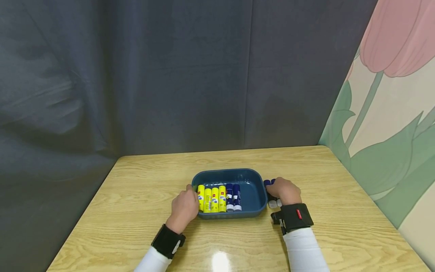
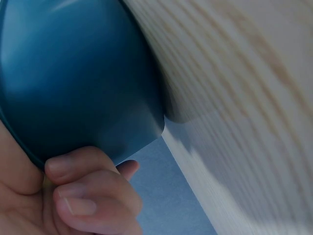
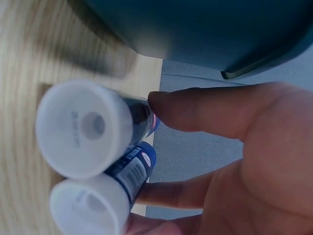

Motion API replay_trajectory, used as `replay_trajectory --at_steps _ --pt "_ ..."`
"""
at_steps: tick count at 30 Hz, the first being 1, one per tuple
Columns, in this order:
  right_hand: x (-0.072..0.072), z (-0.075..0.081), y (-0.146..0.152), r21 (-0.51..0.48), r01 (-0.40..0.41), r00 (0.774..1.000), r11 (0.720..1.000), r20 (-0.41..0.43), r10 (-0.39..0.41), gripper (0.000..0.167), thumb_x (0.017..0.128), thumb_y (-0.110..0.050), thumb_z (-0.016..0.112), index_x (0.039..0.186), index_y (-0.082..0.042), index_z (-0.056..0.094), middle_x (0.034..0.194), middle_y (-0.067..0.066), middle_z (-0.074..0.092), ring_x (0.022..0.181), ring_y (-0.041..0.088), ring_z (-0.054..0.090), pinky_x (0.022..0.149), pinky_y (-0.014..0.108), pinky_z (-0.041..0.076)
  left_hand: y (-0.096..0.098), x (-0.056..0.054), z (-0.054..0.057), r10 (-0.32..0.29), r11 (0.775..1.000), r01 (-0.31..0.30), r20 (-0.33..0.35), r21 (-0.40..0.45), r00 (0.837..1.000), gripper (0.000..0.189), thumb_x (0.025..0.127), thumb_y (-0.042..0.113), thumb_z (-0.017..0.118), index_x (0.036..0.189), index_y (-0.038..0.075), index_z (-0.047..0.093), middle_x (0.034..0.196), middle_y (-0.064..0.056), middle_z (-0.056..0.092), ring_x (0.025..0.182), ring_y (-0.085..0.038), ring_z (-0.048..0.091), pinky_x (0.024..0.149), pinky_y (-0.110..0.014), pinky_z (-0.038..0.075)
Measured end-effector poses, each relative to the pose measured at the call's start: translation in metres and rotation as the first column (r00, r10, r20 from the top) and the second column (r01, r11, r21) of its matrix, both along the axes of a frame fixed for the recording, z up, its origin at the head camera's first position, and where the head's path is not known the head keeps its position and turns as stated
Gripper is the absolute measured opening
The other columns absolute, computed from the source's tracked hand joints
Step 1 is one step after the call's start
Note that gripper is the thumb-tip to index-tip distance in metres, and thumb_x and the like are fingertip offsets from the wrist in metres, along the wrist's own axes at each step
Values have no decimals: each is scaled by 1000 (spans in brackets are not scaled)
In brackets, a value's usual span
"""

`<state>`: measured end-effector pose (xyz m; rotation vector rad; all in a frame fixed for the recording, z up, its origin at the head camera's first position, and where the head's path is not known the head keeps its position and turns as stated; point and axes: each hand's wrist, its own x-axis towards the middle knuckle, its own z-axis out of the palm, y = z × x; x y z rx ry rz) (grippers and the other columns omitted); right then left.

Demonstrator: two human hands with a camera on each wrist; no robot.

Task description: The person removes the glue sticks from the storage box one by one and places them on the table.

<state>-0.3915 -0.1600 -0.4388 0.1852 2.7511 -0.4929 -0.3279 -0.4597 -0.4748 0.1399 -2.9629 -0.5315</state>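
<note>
A dark blue rectangular dish (image 1: 253, 196) sits on the table, holding several yellow glue sticks (image 1: 215, 200) and two dark blue ones with white ends (image 1: 236, 198), side by side. My left hand (image 1: 184, 207) grips the dish's left end; in the left wrist view its fingers (image 2: 93, 196) curl against the rim. Just right of the dish, two more blue glue sticks (image 3: 129, 176) lie together, white ends towards me. My right hand (image 1: 286, 190) is over them and pinches the pair, thumb (image 3: 195, 107) against one and fingers at the other. Part of both sticks is hidden.
The wooden table (image 1: 146, 189) extends around the dish on all sides. A dark grey curtain (image 1: 190, 75) hangs behind its far edge. On the right stands a wall (image 1: 384, 124) painted with pink tulips and green leaves.
</note>
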Motion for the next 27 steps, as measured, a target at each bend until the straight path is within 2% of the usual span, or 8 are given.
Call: replay_trajectory --at_steps 20,27 --pt "0 3 1 1 -7 1000 1000 2 7 54 81 -38 49 108 8 51 91 22 55 73 28 52 61 44 40 1 0 1 4 1000 -4 12 8 1000 42 91 22 36 119 -10 38 56 -5 44 40 -14 42 35 -27 31" --pt "0 5 -1 10 8 1000 1000 16 -9 53 81 -38 49 109 6 52 90 19 56 72 26 52 58 41 40 1 0 1 7 1000 -7 15 3 1000 41 91 21 35 117 -10 39 55 -5 43 40 -14 41 35 -27 31"
